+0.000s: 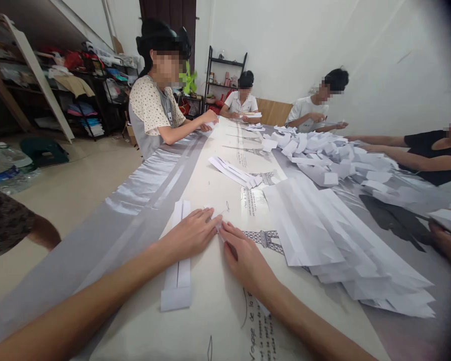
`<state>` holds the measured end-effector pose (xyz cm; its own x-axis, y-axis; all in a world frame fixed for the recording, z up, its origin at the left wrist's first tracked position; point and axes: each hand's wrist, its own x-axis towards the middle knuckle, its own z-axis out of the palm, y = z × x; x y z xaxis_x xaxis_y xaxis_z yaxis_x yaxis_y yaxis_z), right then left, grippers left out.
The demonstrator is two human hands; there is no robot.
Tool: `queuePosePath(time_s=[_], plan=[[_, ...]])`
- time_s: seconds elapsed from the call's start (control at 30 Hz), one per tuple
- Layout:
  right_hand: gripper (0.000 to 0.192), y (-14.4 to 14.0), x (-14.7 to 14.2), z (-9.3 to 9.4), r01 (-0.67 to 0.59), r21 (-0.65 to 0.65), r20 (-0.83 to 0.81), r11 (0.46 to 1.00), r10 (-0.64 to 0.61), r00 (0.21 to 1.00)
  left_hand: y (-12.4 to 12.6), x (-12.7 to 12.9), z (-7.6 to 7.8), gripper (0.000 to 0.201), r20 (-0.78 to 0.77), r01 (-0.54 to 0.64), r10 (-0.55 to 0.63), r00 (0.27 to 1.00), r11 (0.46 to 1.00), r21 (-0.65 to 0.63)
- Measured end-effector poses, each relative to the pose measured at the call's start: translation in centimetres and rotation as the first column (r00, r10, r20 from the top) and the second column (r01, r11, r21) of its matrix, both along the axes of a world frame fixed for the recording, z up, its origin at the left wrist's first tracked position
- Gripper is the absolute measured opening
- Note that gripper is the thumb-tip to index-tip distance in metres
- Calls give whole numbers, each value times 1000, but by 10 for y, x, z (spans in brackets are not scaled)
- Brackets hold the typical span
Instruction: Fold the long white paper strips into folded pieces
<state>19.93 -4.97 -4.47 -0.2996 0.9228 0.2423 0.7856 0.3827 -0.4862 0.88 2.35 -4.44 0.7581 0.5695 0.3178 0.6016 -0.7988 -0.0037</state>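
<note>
My left hand (196, 231) and my right hand (248, 258) meet at the middle of the table, fingertips close together. Between them they pinch a piece of white paper (220, 231), mostly hidden by the fingers. A white paper end (263, 307) pokes out beneath my right wrist; whether it belongs to the same piece I cannot tell. Under my left forearm lies a folded white paper strip (176, 296), its lower end turned over. More folded strips (233, 171) lie just beyond my hands. To the right, a fanned stack of white paper sheets (304, 225) spreads out.
A large heap of folded white papers (323, 150) covers the table's far right. Several people sit around the table, handling paper. A dark flat object (394, 220) lies beyond the stack. The tablecloth (135, 240) hangs over the left edge; a green stool (45, 150) stands on the floor.
</note>
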Motion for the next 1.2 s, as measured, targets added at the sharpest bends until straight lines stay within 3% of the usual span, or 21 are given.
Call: queuePosePath(time_s=[0.3,0.53,0.8,1.03,1.2], plan=[[36,-26,11,-5,-18,269,270,963,-58,961,-2,11,2,41,33,-106,106,994,994,-9],[33,-26,-2,5,63,205,317,977,-127,940,-3,13,2,37,72,-135,139,988,990,-51],[26,-38,23,11,76,161,150,984,-101,984,-4,15,3,34,47,-155,157,986,987,-45],[38,-49,16,2,31,257,324,966,-116,939,-5,16,4,38,70,-153,157,985,987,-54],[52,-55,16,-2,-72,314,388,947,-59,920,-7,18,3,45,43,-172,175,984,983,-66]])
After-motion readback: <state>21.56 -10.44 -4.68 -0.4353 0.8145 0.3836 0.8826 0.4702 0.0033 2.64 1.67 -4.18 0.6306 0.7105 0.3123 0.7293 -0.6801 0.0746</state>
